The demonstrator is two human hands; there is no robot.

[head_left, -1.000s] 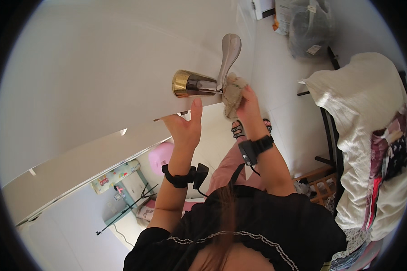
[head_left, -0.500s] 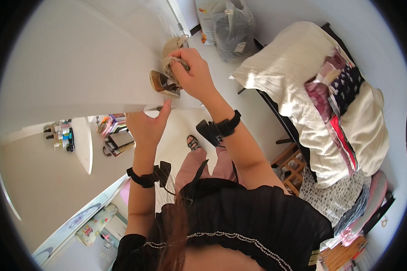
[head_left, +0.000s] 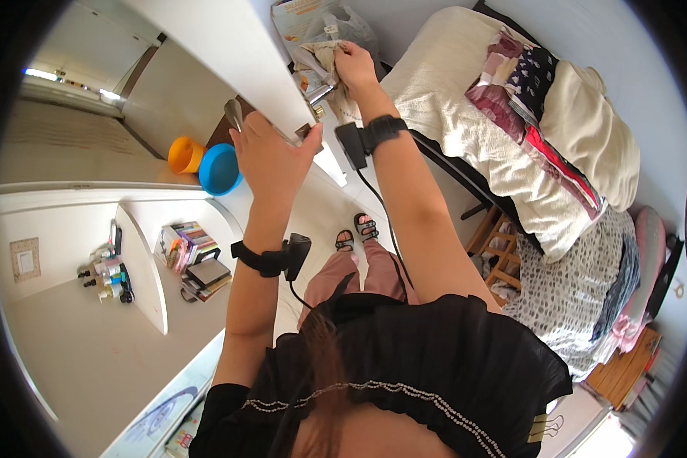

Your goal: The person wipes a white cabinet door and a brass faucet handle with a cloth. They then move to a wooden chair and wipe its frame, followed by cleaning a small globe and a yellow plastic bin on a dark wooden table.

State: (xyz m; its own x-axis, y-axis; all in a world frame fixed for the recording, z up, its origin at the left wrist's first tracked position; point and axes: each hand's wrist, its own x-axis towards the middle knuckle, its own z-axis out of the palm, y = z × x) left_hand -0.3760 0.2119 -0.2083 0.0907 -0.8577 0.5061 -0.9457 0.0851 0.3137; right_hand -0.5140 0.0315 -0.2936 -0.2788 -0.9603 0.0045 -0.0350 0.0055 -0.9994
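A white door [head_left: 229, 57] stands ajar, seen almost edge-on. My left hand [head_left: 273, 156] grips its edge near the latch plate, thumb on one side and its other fingers partly hidden. Beside that hand a metal door handle [head_left: 234, 116] sticks out on the far side. On the near side is another metal handle [head_left: 320, 93]. My right hand [head_left: 356, 70] pinches a crumpled beige cloth [head_left: 327, 61] against or just beyond this handle; its lower part hangs down past the handle.
A bed [head_left: 435, 84] with cream bedding and folded clothes lies to the right. A bulging plastic bag [head_left: 351, 29] stands behind the cloth. Left are a blue bucket [head_left: 221, 169], an orange bucket [head_left: 185, 156] and white shelves [head_left: 141, 267] with books and bottles.
The door has swung so that its edge and the space beyond show. My left hand has moved onto the door's edge. My right hand has moved up and right with the cloth.
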